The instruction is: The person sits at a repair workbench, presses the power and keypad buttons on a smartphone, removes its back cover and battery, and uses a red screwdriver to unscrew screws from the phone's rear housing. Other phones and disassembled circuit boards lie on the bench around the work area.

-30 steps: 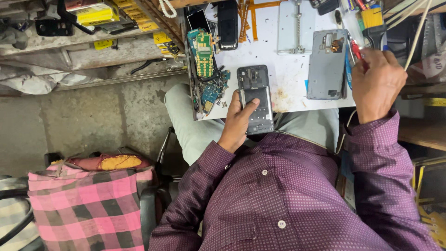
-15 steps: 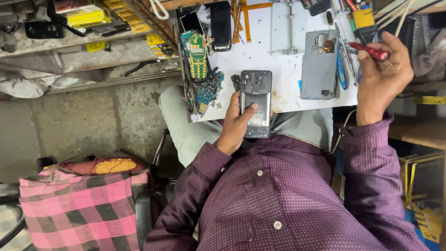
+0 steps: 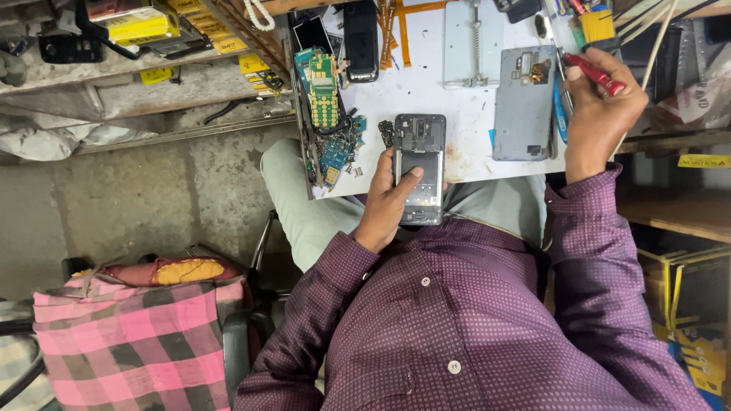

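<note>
A: Which step is in hand at the white worktop (image 3: pixel 464 114)?

B: An opened phone (image 3: pixel 419 169), its back off, is held at the worktop's near edge. The left hand (image 3: pixel 390 199) is curled around it, with the thumb laid across its dark inner face. It is judged that the phone is being steadied for work on its inside.

A: And the right hand (image 3: pixel 601 114)?

B: It is raised over the worktop's right edge, fingers closed around a red-handled screwdriver (image 3: pixel 594 73). The tip is hidden behind the hand, so its direction cannot be told.

A: What else is lying on the worktop?

B: 1 grey back cover (image 3: pixel 523 103) is laid flat to the right of the phone, apart from it. A green keypad board (image 3: pixel 321 90) and small loose parts (image 3: pixel 335 152) are piled at the worktop's left edge. A black phone (image 3: pixel 361 39) is set near the far edge.

A: What does the next move call for?

B: As a judgement only: the screwdriver would have to be brought across from the worktop's right edge to the phone, and the tip seated squarely in a small screw. The phone would need to be kept still by the left hand, since it overhangs the near edge.
</note>
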`<state>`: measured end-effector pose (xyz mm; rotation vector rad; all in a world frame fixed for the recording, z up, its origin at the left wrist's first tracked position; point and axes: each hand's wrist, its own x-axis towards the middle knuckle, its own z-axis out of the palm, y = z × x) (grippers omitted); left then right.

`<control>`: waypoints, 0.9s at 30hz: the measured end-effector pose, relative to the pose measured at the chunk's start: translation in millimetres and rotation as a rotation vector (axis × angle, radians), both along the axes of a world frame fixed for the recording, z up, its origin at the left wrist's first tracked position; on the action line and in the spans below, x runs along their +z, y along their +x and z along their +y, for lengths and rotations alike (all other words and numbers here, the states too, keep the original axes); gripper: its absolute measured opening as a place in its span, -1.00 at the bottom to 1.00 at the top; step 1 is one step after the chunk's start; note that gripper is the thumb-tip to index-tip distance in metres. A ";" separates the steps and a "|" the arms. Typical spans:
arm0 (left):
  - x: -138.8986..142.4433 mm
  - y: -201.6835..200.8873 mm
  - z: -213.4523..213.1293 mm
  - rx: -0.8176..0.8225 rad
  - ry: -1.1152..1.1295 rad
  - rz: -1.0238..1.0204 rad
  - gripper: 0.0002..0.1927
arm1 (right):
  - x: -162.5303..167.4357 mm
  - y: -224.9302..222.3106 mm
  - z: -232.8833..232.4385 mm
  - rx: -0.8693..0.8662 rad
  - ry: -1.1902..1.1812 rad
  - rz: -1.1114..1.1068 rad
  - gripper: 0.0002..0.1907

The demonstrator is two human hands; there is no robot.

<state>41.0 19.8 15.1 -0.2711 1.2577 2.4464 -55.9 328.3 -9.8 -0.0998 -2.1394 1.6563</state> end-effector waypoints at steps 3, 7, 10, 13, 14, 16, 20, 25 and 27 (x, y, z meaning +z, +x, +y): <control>0.4 0.8 0.0 0.001 0.005 0.013 -0.49 | -6.5 2.3 0.6 0.006 -0.112 -0.035 -0.84; 0.8 0.7 -0.2 0.002 0.000 0.010 -0.48 | -10.1 2.5 -0.7 0.007 -0.144 0.008 -0.79; 0.8 0.1 0.6 0.006 0.017 0.004 -0.48 | -10.5 1.3 -0.1 -0.010 -0.237 0.001 -0.75; 0.9 0.0 1.2 0.014 -0.001 0.009 -0.47 | -3.7 1.4 0.2 0.023 -0.334 0.036 -0.70; 1.0 0.0 1.6 0.016 -0.003 0.016 -0.47 | 1.4 2.6 0.5 0.033 -0.341 0.037 -0.72; 1.1 1.8 1.2 0.025 -0.008 0.025 -0.47 | 15.3 10.3 -1.9 0.062 -0.356 0.017 -0.73; -0.7 5.5 4.2 0.041 -0.009 -0.022 -0.41 | 48.4 32.8 -18.6 0.147 -0.376 -0.088 -0.72; -5.3 13.0 8.8 0.024 -0.188 0.033 -0.32 | 61.1 53.8 -60.4 0.293 -0.313 -0.111 -0.36; -6.6 17.0 7.4 -0.007 -0.167 0.011 -0.29 | 56.5 58.9 -72.9 0.304 -0.278 -0.117 -0.26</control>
